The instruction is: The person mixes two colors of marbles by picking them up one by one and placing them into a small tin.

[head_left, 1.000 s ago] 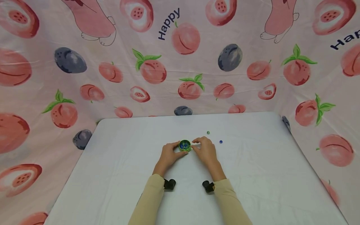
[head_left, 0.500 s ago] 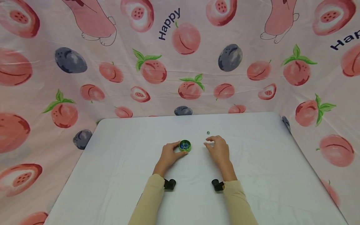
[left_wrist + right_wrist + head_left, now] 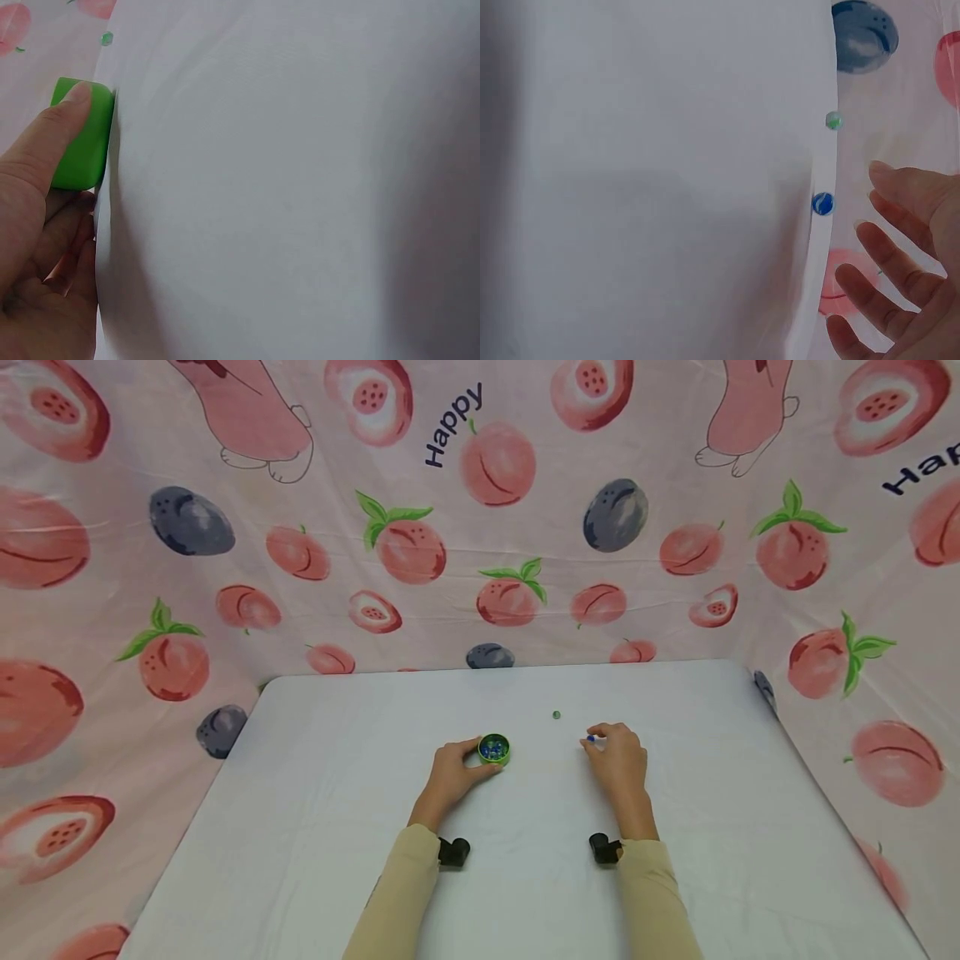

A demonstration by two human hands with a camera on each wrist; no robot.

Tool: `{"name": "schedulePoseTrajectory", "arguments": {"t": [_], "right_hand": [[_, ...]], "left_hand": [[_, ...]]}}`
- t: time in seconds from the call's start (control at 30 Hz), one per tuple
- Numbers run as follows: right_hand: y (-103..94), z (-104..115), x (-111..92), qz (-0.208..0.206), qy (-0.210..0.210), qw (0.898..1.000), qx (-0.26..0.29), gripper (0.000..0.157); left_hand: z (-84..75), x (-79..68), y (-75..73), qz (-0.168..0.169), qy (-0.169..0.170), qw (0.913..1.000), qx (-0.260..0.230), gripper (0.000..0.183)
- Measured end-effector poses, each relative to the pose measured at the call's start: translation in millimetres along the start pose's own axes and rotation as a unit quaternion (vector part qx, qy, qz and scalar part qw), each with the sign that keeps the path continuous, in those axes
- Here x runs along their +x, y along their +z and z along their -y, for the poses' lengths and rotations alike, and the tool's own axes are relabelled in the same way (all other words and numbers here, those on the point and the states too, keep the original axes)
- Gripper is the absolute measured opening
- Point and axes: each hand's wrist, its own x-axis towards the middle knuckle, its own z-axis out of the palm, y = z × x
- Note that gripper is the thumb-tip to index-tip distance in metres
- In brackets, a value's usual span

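A small round green container stands on the white table. My left hand grips it from the left, thumb on the near side and fingers around the far side. Several blue and green marbles lie inside. To the right, a blue marble with a pale swirl rests on the table, apart from the fingertips in the right wrist view. My right hand is beside it, thumb and forefinger spread around it in the head view. A green marble lies farther back, between container and right hand.
The table has a white cover. Behind it and along both sides hangs a pink cloth printed with fruit. Each wrist carries a black camera, the left one and the right one.
My right hand has moved right, from beside the green container to the blue marble, its thumb and forefinger now on either side of it. My left hand still holds the container in place.
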Motion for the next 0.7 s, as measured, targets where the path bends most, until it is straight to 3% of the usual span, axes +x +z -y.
{"name": "schedulePoseTrajectory", "arguments": {"t": [0.37,0.7], "right_hand": [[2.4,-8.5,11.0,0.011,-0.002,0.998,-0.054,0.028],[6.2,-12.8,15.5,0.027,0.006,0.997,-0.069,0.024]], "left_hand": [[-1.1,-1.9,-0.6,-0.001,-0.005,1.0,0.002,0.066],[-3.4,-3.0,-1.4,-0.002,-0.007,1.0,-0.004,0.066]]}}
